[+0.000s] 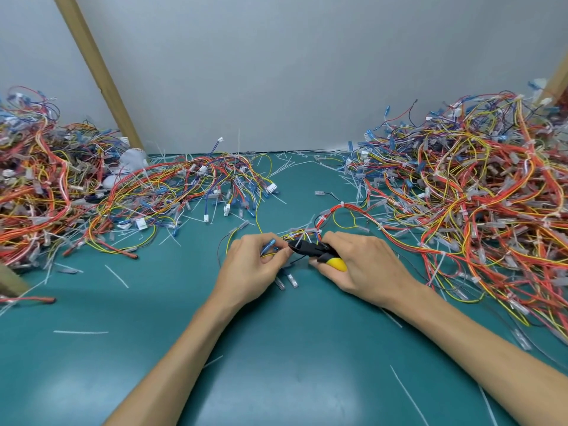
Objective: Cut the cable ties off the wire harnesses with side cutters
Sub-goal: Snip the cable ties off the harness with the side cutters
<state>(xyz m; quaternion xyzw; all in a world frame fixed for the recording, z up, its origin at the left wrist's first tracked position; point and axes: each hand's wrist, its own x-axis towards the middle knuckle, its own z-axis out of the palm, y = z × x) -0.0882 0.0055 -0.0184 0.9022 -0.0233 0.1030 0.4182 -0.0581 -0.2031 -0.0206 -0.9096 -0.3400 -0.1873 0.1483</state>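
On mat (276, 348): left hand (250, 267) fingers (270, 238) pinch wire harness (299, 234); right hand (364, 267) fingers (338, 239) clench side cutters (310, 249).

— What of the person shows?
— A slim, bare left forearm (184, 348) and bare right forearm (461, 333), uncovered to the near edge.
— The hands?
— Left hand (252, 262) and right hand (365, 265) bare too.

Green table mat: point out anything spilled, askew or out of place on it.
Thin white cable-tie offcuts lie strewn loose over the green table mat. A crumpled white wad sits wedged in the left heap of coloured wire harnesses, unlike anything around it.
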